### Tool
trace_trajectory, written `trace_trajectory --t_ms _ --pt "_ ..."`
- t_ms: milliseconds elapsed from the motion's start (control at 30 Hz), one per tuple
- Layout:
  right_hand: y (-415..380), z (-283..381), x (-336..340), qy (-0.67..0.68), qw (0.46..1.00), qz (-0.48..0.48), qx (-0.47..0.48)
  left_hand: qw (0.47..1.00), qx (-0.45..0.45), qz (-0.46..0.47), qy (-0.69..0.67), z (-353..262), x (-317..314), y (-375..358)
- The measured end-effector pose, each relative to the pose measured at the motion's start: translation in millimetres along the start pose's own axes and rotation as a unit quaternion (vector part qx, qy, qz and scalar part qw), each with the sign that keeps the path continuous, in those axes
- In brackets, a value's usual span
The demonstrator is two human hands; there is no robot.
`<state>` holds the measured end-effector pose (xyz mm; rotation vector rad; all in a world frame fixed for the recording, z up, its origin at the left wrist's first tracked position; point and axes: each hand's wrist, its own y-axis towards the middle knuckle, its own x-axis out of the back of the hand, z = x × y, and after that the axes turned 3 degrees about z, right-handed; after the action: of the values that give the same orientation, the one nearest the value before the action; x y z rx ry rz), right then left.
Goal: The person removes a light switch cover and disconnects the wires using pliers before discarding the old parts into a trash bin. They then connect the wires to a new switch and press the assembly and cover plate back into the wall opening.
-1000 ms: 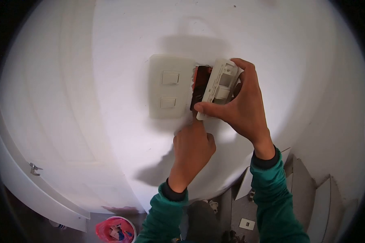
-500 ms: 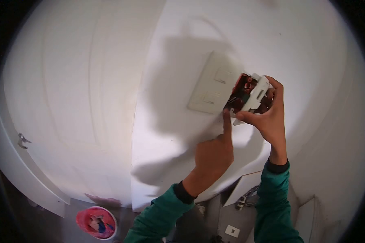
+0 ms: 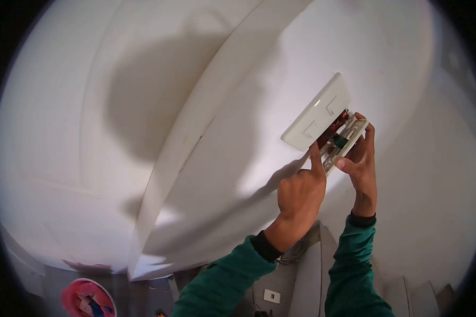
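My right hand [image 3: 358, 164] grips a white outlet plate [image 3: 330, 160] by its edge, thumb at the front and fingers behind. The plate is tilted away from the wall, showing its inner side and a dark green part. Behind it is a wall opening with red and dark wiring [image 3: 337, 124]. My left hand [image 3: 301, 194] points upward with its index finger extended to the lower edge of the opening, its other fingers curled. Right beside the opening, a white switch plate [image 3: 314, 119] with two switches is on the wall.
Below on the grey floor lies a small white cover plate [image 3: 271, 296] with a rectangular hole. A pink-lined bucket [image 3: 111, 296] with things in it stands at lower left. A wall edge [image 3: 182, 142] runs diagonally left of the switch plate.
The view has shifted, so the switch plate appears farther right. The outlet plate in my right hand has turned to show its inner side. My left index finger stays at the opening.
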<state>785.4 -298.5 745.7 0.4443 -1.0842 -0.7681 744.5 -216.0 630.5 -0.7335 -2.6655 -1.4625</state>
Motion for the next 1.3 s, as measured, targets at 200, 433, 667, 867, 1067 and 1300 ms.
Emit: trace_trajectory --t_ms 200,433,667,867,1067,1300 --pt "-0.6 -3.1 -0.9 -0.014 1.000 0.002 -0.007 0.997 0.005 0.015 -0.070 2.0 -8.2 4.3" --pt "-4.3 0.1 -4.3 -0.020 1.000 -0.010 -0.014 0.997 -0.005 -0.014 -0.078 2.9 -12.5 6.9" --pt "-0.5 3.9 -8.8 -0.029 0.999 -0.042 -0.014 0.993 -0.014 -0.009 -0.117 9.5 -7.9 12.5" --pt "-2.2 6.3 -13.6 -0.046 0.996 -0.073 -0.001 0.993 -0.066 0.053 -0.087 21.2 4.1 7.3" --pt "-6.5 18.0 -21.3 -0.063 0.994 -0.092 -0.012 0.988 -0.147 -0.027 -0.028 33.6 12.1 -11.2" --pt "-8.5 9.2 -0.1 0.014 0.996 -0.081 -0.025 0.997 -0.028 0.055 0.047 -10.3 -12.0 -10.6"
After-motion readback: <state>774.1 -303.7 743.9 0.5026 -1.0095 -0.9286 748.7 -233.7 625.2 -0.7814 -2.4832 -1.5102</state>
